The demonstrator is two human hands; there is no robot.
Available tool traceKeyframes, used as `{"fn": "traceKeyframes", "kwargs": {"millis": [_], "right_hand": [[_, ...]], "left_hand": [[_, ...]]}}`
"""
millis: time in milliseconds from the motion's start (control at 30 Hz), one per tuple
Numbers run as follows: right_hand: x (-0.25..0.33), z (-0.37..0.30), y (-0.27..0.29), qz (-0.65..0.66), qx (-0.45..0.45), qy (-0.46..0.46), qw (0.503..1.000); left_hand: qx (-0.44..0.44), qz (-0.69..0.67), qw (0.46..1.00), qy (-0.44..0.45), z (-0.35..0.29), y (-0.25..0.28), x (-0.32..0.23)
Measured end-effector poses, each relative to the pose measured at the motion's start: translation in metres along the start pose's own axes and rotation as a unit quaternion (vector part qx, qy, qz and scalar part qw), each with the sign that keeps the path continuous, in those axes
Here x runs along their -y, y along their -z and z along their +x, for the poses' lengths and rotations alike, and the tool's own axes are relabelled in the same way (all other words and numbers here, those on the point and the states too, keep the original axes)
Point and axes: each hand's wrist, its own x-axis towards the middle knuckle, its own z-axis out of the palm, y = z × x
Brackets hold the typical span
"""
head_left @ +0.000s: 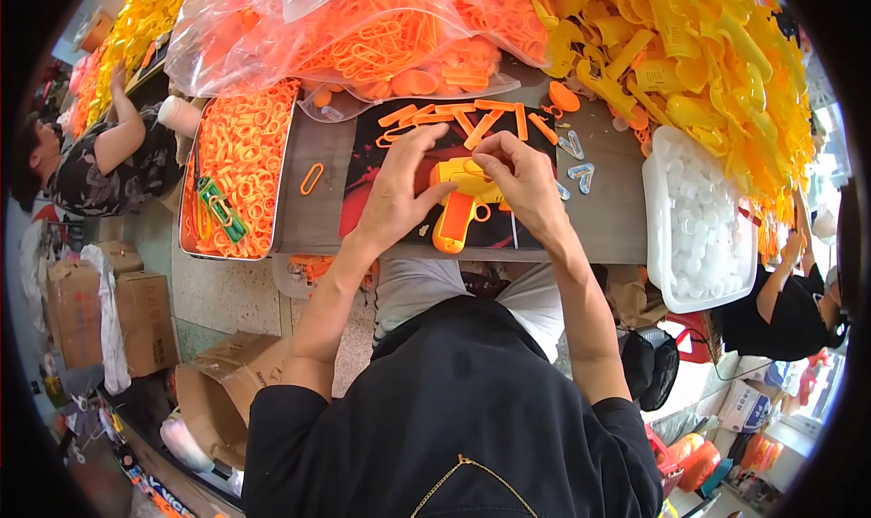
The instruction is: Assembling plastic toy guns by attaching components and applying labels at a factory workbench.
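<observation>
A yellow toy gun (472, 182) with an orange grip (453, 220) lies on the dark mat in front of me, its grip towards me. At its left side is my left hand (399, 187); the thumb rests against the body and the other fingers stretch away from it, apart. My right hand (524, 178) is over the gun's right side, thumb and fingertips pinched together just above its top. What they pinch, if anything, is too small to make out. Several orange oblong frames (485, 126) lie just beyond the gun.
A tray of orange rings (238, 169) stands at left, with a green tool (220, 211) on top. At right is a white tub (660, 219) of white caps. Bagged orange parts (363, 37) and piled yellow shells (671, 51) fill the back. Small clear-blue packets (582, 175) lie right. Co-workers sit either side.
</observation>
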Motion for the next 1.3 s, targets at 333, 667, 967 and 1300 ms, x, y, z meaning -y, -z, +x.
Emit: {"fn": "traceKeyframes", "kwargs": {"millis": [333,667,967,1300], "right_hand": [[-0.012,-0.001,-0.019,-0.244,-0.023,0.159,0.956],[-0.014,0.002,-0.028,-0.319,-0.017,0.179,0.931],[-0.013,-0.019,-0.014,-0.233,-0.106,0.133,0.957],[-0.015,-0.015,-0.013,-0.287,-0.093,0.146,0.942]], "left_hand": [[0.135,-0.15,0.965,0.164,-0.013,-0.004,0.034],[0.139,-0.283,0.895,0.315,-0.009,-0.011,0.041],[0.122,-0.287,0.9,0.305,-0.014,-0.014,0.032],[0.128,-0.301,0.889,0.321,-0.009,-0.013,0.028]]}}
